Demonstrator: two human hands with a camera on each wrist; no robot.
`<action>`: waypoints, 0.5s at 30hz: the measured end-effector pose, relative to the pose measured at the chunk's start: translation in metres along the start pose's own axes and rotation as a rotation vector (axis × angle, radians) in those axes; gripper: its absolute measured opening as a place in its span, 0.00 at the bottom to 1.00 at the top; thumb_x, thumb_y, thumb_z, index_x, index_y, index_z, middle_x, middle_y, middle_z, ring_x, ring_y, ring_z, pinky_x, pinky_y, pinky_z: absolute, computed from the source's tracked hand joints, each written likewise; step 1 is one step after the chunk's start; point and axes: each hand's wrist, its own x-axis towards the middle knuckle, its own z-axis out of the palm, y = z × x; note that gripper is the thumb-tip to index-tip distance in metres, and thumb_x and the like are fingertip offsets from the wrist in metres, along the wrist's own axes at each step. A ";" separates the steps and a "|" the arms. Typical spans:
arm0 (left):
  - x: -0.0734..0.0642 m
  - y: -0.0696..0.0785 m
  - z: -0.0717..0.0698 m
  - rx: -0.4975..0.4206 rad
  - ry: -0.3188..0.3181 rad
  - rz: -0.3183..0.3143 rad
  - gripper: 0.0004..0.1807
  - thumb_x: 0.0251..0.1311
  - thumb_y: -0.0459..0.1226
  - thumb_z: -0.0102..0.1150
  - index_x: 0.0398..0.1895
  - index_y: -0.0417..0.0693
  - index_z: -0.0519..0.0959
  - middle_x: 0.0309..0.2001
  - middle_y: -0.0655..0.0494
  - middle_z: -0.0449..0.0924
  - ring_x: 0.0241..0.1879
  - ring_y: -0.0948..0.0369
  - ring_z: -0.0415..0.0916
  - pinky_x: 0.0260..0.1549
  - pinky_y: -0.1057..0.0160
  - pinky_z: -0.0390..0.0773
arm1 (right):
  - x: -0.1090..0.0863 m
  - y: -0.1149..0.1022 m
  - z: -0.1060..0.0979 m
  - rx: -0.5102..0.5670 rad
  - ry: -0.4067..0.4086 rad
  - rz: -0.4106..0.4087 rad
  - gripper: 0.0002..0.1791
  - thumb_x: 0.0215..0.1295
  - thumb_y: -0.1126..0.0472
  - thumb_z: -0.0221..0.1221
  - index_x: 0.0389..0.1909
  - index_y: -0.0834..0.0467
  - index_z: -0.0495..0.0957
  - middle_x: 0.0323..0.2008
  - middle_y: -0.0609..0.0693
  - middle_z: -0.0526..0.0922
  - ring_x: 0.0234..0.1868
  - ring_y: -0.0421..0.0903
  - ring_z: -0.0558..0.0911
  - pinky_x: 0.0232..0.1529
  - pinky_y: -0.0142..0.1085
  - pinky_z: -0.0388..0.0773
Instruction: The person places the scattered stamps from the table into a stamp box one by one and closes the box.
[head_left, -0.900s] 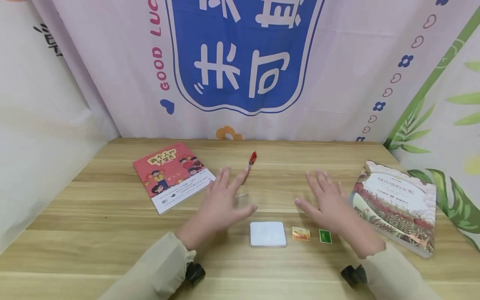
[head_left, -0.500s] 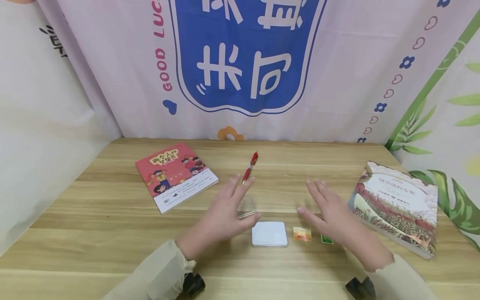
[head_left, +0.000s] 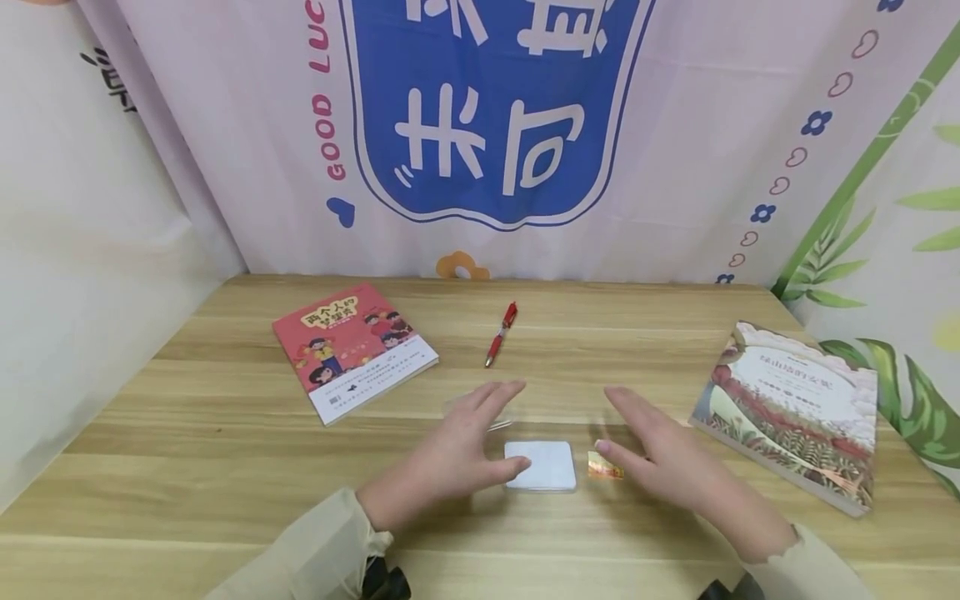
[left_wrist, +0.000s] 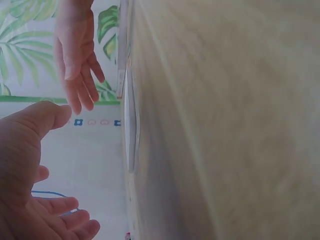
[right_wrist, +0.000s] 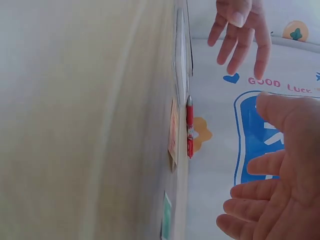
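Observation:
A white rectangular flat case (head_left: pixel 545 468) with rounded corners lies on the table between the two hands. My left hand (head_left: pixel 457 465) hovers at its left, fingers extended, with the thumb overlapping the case's edge in the head view. To the case's right is a small orange-yellow stamp-like paper (head_left: pixel 604 467). My right hand (head_left: pixel 671 467) floats over that side, fingers spread and holding nothing. A small green stamp-like paper (right_wrist: pixel 166 217) shows in the right wrist view; the right hand covers it in the head view. Behind the left fingers sits a clear, thin-edged piece (head_left: pixel 501 425), partly hidden.
Further back lies a red pen (head_left: pixel 501 335). A red-covered book (head_left: pixel 352 350) is at the left of the wooden table (head_left: pixel 225 500), and a thicker illustrated book (head_left: pixel 795 408) at the right. A printed curtain (head_left: pixel 675 167) hangs behind the table.
Both hands have come nearer the body and lower over the white case. The right hand now covers the green paper. More of the red pen shows. Nothing was picked up.

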 end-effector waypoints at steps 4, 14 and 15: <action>0.000 -0.001 0.003 -0.010 -0.027 0.019 0.44 0.47 0.48 0.67 0.68 0.53 0.59 0.65 0.46 0.62 0.63 0.48 0.60 0.58 0.46 0.66 | -0.002 0.001 0.004 0.018 -0.003 -0.020 0.37 0.64 0.44 0.53 0.66 0.64 0.59 0.64 0.65 0.64 0.63 0.64 0.64 0.61 0.57 0.61; -0.001 -0.003 0.012 -0.038 -0.096 0.009 0.38 0.47 0.44 0.68 0.63 0.47 0.65 0.59 0.49 0.69 0.56 0.53 0.69 0.56 0.53 0.70 | -0.003 0.002 0.013 0.069 -0.005 -0.067 0.32 0.63 0.50 0.57 0.62 0.65 0.65 0.58 0.63 0.71 0.59 0.61 0.71 0.57 0.55 0.67; -0.001 -0.003 0.012 -0.040 -0.099 0.010 0.38 0.47 0.44 0.68 0.63 0.47 0.66 0.59 0.49 0.69 0.56 0.54 0.70 0.56 0.54 0.70 | -0.003 0.003 0.015 0.068 -0.004 -0.077 0.31 0.63 0.51 0.57 0.62 0.65 0.66 0.58 0.62 0.72 0.58 0.61 0.71 0.57 0.55 0.67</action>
